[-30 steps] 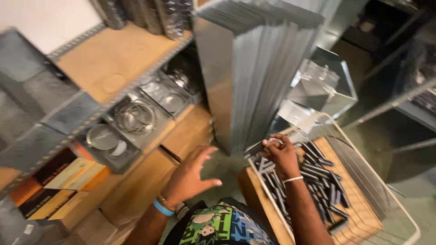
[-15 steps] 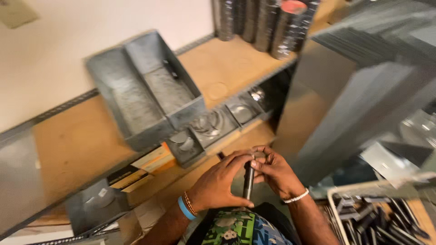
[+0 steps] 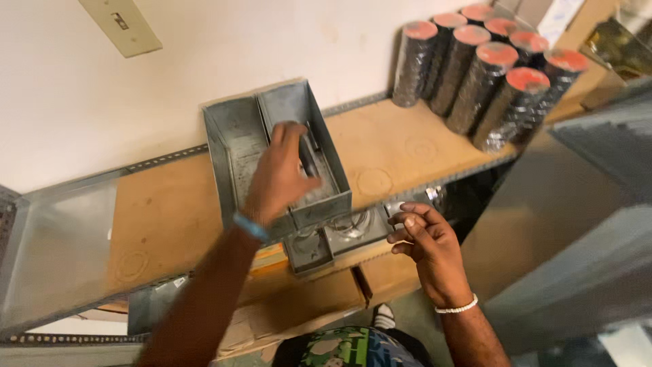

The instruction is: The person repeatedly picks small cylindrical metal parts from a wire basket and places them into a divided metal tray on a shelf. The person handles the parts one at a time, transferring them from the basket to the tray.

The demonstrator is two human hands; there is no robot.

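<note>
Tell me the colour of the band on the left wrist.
Light blue. The wristband shows best in the head view, just below the left hand over the grey metal bin.

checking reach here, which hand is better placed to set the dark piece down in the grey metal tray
Left, probably. The left hand is already over the grey metal tray, at the dark piece. The right hand is off at the shelf edge.

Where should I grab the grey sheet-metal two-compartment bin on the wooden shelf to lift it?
Probably by the upright centre divider of the grey sheet-metal two-compartment bin, coming straight down from above: the top is open. The left hand already reaches into its right compartment; the right hand is below the shelf edge.
</note>
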